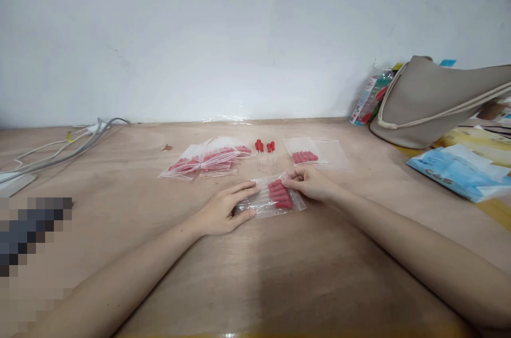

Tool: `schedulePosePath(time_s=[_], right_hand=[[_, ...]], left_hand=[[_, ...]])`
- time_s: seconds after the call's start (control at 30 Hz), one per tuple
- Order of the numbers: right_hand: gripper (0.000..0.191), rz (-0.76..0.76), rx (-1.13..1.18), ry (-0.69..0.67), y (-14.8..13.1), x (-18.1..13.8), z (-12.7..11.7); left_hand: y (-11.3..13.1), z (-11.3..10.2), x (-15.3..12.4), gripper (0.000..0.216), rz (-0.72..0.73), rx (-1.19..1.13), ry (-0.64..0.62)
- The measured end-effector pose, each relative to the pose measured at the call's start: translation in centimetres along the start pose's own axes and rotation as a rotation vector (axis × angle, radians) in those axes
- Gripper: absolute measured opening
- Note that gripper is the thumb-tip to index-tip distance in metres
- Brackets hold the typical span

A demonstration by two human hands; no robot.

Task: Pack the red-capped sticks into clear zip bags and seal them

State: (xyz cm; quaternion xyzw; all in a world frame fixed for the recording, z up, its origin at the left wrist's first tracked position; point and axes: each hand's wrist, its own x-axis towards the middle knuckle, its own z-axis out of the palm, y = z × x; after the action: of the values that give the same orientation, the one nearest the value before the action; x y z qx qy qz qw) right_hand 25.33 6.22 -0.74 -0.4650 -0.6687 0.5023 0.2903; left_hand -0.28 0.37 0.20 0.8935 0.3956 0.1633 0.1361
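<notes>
Bag in hand: the clear bag (261, 205) lies flat on the desk (223, 285) between the hands, with a row of red-topped sticks (280, 194) inside, their red ends toward the right.
Bagged so far: a pile of filled bags (217, 159) overlaps on the desk at the left, beyond the left hand; another filled bag (333, 153) lies apart, just beyond the right hand.
Left to bag: two small groups of loose red-topped sticks (259, 146) lie on the desk between the pile and that separate bag, so the packing looks well along but unfinished.
Seal: whether the bag in hand is closed cannot be told.
Left hand: the left hand (225, 210) rests low at the bag's left end, thumb and fingers spread apart, tips touching its edge.
Right hand: the right hand (313, 182) appears to pinch the bag's upper right edge between thumb and fingers, beside the red ends.
Forearms: both reach forward from the near corners and converge on the bag.
</notes>
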Motion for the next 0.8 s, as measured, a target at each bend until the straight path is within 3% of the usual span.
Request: schedulePosePath(time_s=[0.17, 0.27, 0.53, 0.63, 0.8], right_hand=[[0.019, 0.057, 0.263, -0.103, -1.3, -0.7, -0.7], [0.014, 0.057, 0.453, -0.094, -2.1, -0.8, -2.1], [0.011, -0.126, 0.527, 0.401, -1.3, 1.6, -6.3], [0.007, -0.115, 0.568, 0.454, 0.0, 2.4, -5.8], [0.007, 0.002, 0.568, 0.329, 0.2, 2.3, -3.6]], left_hand=[[0.0, 0.1, -0.1, 0.057, 0.012, -0.04, 0.087], [0.1, 0.1, -0.1, 0.06, -0.018, -0.045, 0.098], [0.3, 0.0, -0.1, 0.057, -0.072, -0.024, 0.054], [0.3, 0.0, 0.0, 0.055, -0.072, -0.018, 0.054], [0.2, 0.1, 0.0, 0.052, -0.063, -0.018, 0.052]])
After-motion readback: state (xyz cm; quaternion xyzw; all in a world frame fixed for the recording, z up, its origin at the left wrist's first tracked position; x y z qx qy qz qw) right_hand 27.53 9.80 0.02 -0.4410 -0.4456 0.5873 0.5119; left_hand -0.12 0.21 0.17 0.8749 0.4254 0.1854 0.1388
